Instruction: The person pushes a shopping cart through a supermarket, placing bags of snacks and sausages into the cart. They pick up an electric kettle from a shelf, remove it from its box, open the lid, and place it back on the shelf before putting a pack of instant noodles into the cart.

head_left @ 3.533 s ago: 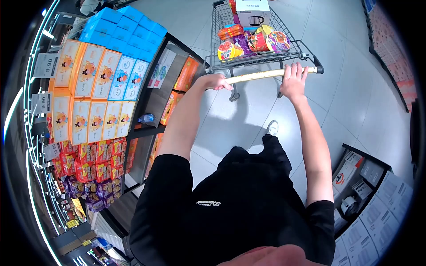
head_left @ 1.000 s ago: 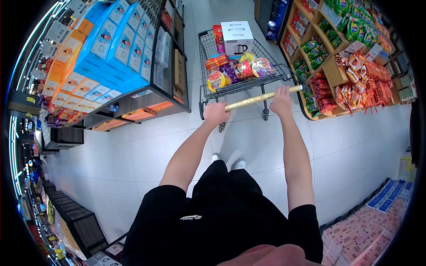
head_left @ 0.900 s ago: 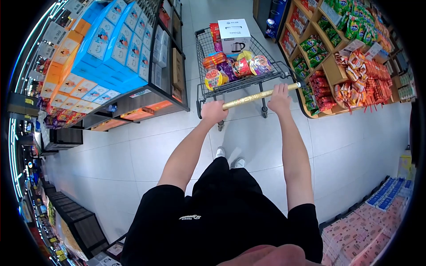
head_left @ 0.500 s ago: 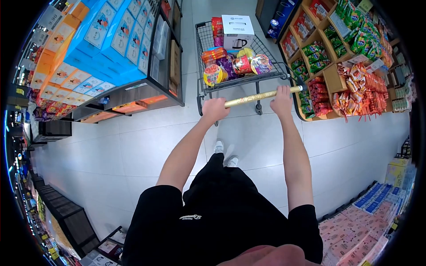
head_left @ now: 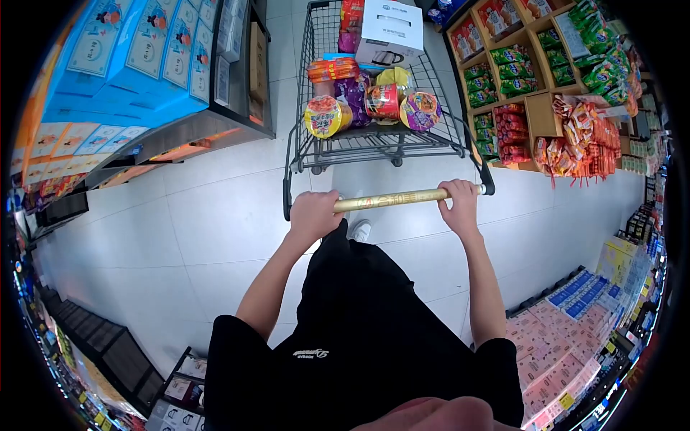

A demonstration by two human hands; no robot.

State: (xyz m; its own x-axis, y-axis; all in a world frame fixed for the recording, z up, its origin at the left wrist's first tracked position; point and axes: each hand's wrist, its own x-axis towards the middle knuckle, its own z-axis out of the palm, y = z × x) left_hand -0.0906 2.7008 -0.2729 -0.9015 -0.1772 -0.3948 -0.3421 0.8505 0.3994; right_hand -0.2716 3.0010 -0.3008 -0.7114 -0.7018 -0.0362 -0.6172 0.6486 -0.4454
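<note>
Both my hands grip the gold handle [head_left: 388, 200] of a dark wire shopping cart [head_left: 359, 154]. Near the handle's left end, my left hand [head_left: 314, 213] is wrapped round it. My right hand [head_left: 460, 202] closes on it close to the right end. Inside the cart stands a white box [head_left: 390, 29] with a kettle picture on it. Closer to me lie a yellow instant noodle tub [head_left: 325, 116], a red tub [head_left: 382, 101], a purple-lidded tub [head_left: 420, 111], a purple bag [head_left: 352, 93] and an orange-red pack [head_left: 333, 70]. A red package [head_left: 351, 16] leans beside the box.
Blue cartons [head_left: 136, 54] are stacked on a dark shelf at the left. To the right, a wooden snack display [head_left: 534, 115] holds green and red packets. Pink boxes [head_left: 553, 330] are piled at lower right. Pale tiled floor [head_left: 215, 215] lies around me.
The cart's handle is nearer to my body, and both arms are more bent. The left shelf and right display have shifted slightly left in view. Both hands keep their hold.
</note>
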